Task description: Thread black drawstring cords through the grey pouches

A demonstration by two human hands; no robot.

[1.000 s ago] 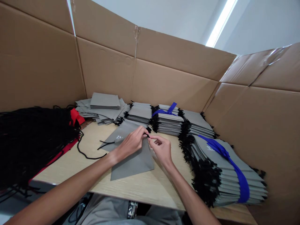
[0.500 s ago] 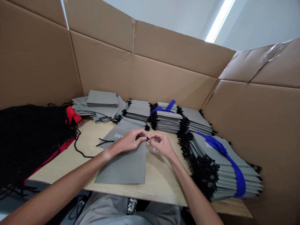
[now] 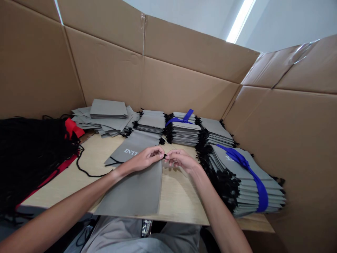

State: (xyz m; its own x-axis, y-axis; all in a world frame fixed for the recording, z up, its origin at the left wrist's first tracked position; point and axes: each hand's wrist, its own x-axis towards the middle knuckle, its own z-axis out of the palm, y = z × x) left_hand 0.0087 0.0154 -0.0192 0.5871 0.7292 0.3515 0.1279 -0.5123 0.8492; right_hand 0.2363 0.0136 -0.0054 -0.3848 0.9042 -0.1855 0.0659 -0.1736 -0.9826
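A grey drawstring pouch [image 3: 131, 195] lies in front of me on the table, reaching its front edge. At its upper right corner my left hand [image 3: 149, 157] pinches a short black cord end [image 3: 165, 156]. From the right, my right hand [image 3: 181, 160] holds the same bit of cord between thumb and fingertips. The cord's exact form is hidden by the fingers. Under my left hand and beyond it lies another grey pouch [image 3: 143, 138] with white lettering, partly covered. A loose black cord [image 3: 92, 174] trails out on the left by my forearm.
Black cords [image 3: 34, 158] are heaped at the left on red cloth. Grey pouches [image 3: 107, 109] lie loosely piled at the back left. Stacked corded pouches [image 3: 184, 131] line the back; a bundle tied with blue ribbon [image 3: 247, 168] stands right. Cardboard walls [image 3: 184, 80] enclose the table.
My view has shifted slightly, moving the scene left. The near pouch now reaches over the table's front edge. My right hand has turned, its fingers looser, while my left keeps its pinch.
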